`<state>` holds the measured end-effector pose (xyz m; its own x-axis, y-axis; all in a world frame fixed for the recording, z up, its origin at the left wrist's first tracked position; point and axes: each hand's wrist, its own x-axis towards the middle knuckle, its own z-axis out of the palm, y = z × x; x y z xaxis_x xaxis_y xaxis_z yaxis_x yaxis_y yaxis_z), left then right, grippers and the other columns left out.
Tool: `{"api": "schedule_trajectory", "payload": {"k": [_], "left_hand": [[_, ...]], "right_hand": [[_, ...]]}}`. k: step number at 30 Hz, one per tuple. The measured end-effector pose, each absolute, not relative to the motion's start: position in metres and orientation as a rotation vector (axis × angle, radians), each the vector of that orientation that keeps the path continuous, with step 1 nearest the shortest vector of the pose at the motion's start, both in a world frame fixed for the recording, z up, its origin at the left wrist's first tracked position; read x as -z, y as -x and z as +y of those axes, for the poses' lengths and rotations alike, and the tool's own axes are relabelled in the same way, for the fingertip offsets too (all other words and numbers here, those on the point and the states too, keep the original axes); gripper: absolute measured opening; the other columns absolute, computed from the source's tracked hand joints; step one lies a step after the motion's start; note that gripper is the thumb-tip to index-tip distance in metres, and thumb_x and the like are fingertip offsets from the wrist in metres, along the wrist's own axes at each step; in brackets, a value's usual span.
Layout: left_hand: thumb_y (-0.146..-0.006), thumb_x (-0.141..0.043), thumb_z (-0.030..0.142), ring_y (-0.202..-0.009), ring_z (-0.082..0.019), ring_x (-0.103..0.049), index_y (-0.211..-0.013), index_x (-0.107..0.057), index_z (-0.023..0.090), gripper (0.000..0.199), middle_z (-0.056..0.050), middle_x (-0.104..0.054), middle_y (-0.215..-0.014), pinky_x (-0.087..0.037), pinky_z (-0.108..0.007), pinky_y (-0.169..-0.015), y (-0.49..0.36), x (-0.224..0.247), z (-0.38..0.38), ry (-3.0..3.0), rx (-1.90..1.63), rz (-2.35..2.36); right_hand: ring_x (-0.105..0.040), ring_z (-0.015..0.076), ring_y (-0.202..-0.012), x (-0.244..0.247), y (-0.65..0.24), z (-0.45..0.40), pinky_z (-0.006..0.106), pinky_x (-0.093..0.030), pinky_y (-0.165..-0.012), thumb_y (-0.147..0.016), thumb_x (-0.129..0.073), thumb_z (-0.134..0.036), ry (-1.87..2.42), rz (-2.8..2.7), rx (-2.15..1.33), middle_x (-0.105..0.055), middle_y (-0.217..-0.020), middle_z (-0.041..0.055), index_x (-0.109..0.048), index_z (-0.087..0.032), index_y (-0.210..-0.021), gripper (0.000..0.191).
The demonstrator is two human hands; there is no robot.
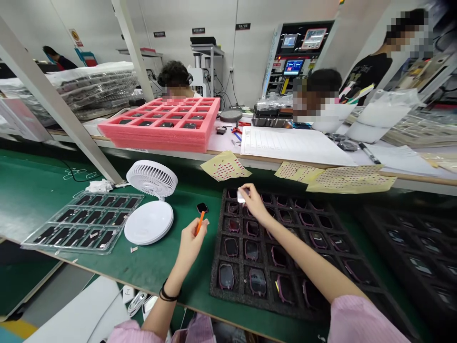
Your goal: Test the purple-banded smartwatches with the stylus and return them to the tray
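On the green workbench (107,267), a black foam tray (215,281) holds rows of dark rounded screens (231,247) with pink rims, glassy and probably fragile, so best taken by their edges. The left hand (191,245) curls closed around a thin orange stick (200,223), light and stiff-looking. The right hand (254,202) pinches a small white piece (241,196), light and easily dropped, just above the tray's far left corner

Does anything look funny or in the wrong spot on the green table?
Yes. A small black rounded square piece lies alone on the green work mat, outside the black foam tray and the clear plastic tray, near the left hand. Similar pieces sit in pockets.
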<state>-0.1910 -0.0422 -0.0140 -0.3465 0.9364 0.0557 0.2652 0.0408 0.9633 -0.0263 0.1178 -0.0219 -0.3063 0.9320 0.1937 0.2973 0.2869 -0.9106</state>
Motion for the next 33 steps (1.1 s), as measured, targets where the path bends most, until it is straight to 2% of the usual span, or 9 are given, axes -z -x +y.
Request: {"api": "schedule_trajectory", "payload": {"k": [6, 9, 12, 15, 17, 20, 23, 28, 33], "left_hand": [[-0.087, -0.042, 0.045, -0.05, -0.011, -0.034, -0.059, -0.041, 0.02, 0.037, 0.005, -0.038, -0.052, -0.025, -0.024, -0.052, 0.215, 0.037, -0.054, -1.499, -0.835, 2.056], [-0.089, -0.04, 0.042, -0.05, -0.013, -0.039, -0.061, -0.04, 0.021, 0.035, 0.004, -0.043, -0.054, -0.025, -0.024, -0.053, 0.216, 0.042, -0.055, -1.506, -0.701, 2.138], [-0.09, -0.039, 0.041, -0.053, -0.016, -0.047, -0.063, -0.041, 0.022, 0.033, 0.001, -0.049, -0.057, -0.027, -0.024, -0.053, 0.216, 0.044, -0.054, -1.496, -0.592, 2.173], [-0.091, -0.04, 0.044, -0.059, -0.02, -0.056, -0.074, -0.048, 0.022, 0.029, -0.001, -0.056, -0.062, -0.03, -0.024, -0.055, 0.217, 0.044, -0.053, -1.445, -0.563, 2.208], [-0.091, -0.04, 0.047, -0.063, -0.022, -0.059, -0.086, -0.051, 0.022, 0.028, -0.003, -0.062, -0.068, -0.033, -0.025, -0.057, 0.216, 0.042, -0.053, -1.415, -0.617, 2.199], [-0.092, -0.037, 0.049, -0.061, -0.021, -0.058, -0.094, -0.053, 0.022, 0.032, -0.002, -0.061, -0.068, -0.034, -0.026, -0.058, 0.21, 0.035, -0.053, -1.418, -0.76, 2.107], [-0.092, -0.033, 0.051, -0.051, -0.016, -0.048, -0.09, -0.054, 0.021, 0.036, 0.004, -0.047, -0.056, -0.03, -0.025, -0.054, 0.199, 0.026, -0.052, -1.418, -0.949, 1.889], [-0.086, -0.04, 0.059, -0.04, -0.007, -0.023, -0.083, -0.052, 0.018, 0.043, 0.01, -0.029, -0.05, -0.021, -0.02, -0.043, 0.168, 0.009, -0.043, -1.24, -1.087, 1.352], [-0.085, -0.044, 0.06, -0.036, -0.004, -0.018, -0.076, -0.051, 0.018, 0.044, 0.011, -0.03, -0.047, -0.017, -0.017, -0.036, 0.144, -0.005, -0.034, -1.12, -1.124, 1.177]], "right_hand": [[-0.057, 0.0228, -0.075, 0.043, 0.004, 0.177, 0.035, -0.041, -0.074, -0.082, -0.052, -0.025, 1.353, -1.968, -0.696, -0.059, -0.074, 0.0038, -0.053, -0.02, -0.086, 0.007], [-0.057, 0.027, -0.091, 0.048, -0.006, 0.175, 0.037, -0.039, -0.082, -0.081, -0.057, -0.024, 1.444, -2.059, -0.559, -0.063, -0.085, 0.0084, -0.059, -0.019, -0.088, 0.009], [-0.049, 0.0343, -0.109, 0.046, -0.024, 0.171, 0.045, -0.034, -0.09, -0.086, -0.054, -0.025, 1.587, -2.045, -0.409, -0.061, -0.103, 0.0187, -0.06, -0.014, -0.092, 0.014], [-0.045, 0.0417, -0.114, 0.044, -0.042, 0.172, 0.052, -0.03, -0.093, -0.084, -0.057, -0.023, 1.718, -1.991, -0.358, -0.058, -0.106, 0.0274, -0.06, -0.009, -0.084, 0.015], [-0.046, 0.0423, -0.112, 0.044, -0.049, 0.174, 0.052, -0.031, -0.091, -0.081, -0.062, -0.024, 1.743, -1.963, -0.402, -0.06, -0.1, 0.0269, -0.058, -0.01, -0.078, 0.015], [-0.053, 0.037, -0.102, 0.042, -0.051, 0.177, 0.047, -0.037, -0.086, -0.077, -0.067, -0.033, 1.659, -1.915, -0.548, -0.061, -0.09, 0.0188, -0.052, -0.016, -0.071, 0.023], [-0.057, 0.0265, -0.084, 0.033, -0.044, 0.17, 0.038, -0.042, -0.075, -0.075, -0.066, -0.046, 1.464, -1.844, -0.76, -0.058, -0.078, 0.0077, -0.046, -0.021, -0.07, 0.033], [-0.045, 0.0134, -0.052, 0.012, -0.014, 0.122, 0.027, -0.04, -0.048, -0.079, -0.048, -0.066, 1.102, -1.707, -1.231, -0.047, -0.062, -0.0036, -0.045, -0.023, -0.084, 0.043], [-0.033, 0.0061, -0.041, -0.005, 0.014, 0.068, 0.019, -0.027, -0.038, -0.077, -0.063, -0.05, 0.741, -1.345, -1.844, -0.04, -0.055, -0.0081, -0.046, -0.022, -0.076, 0.034]]}}
